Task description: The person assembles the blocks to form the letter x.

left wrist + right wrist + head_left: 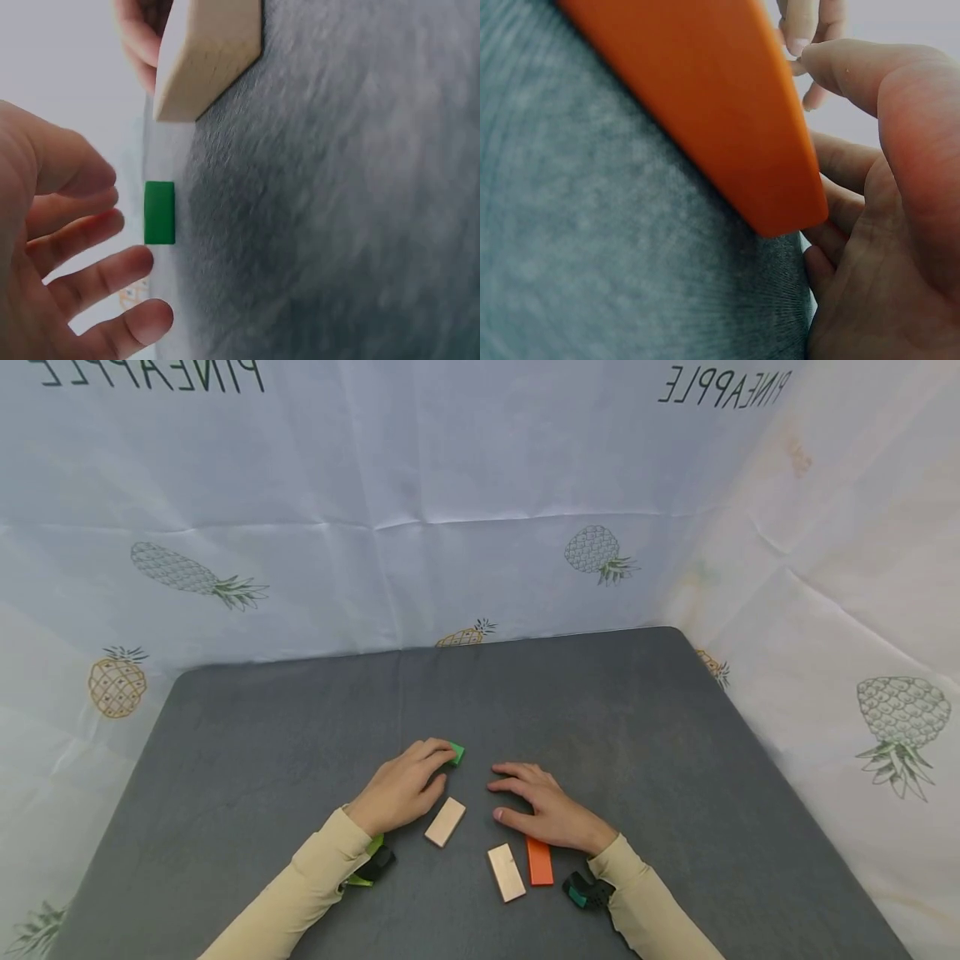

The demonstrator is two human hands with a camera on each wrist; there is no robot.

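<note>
My left hand [442, 768] lies on the dark grey table [300, 727] with its fingers reaching toward a small green block [456, 752]. In the left wrist view the fingers [112, 262] are spread and a narrow gap separates them from the green block [159, 212]. My right hand [499, 795] rests flat on the table with straight fingers, its heel over the far end of an orange block [539, 862]. The right wrist view shows that orange block [705, 112] close beside the palm [877, 210]. Neither hand holds anything.
Two plain wooden blocks lie between the hands: one [446, 822] by my left thumb, also seen as a pale block [206, 52], the other [507, 872] left of the orange block. White pineapple-print cloth [480, 527] walls the table at the back and right.
</note>
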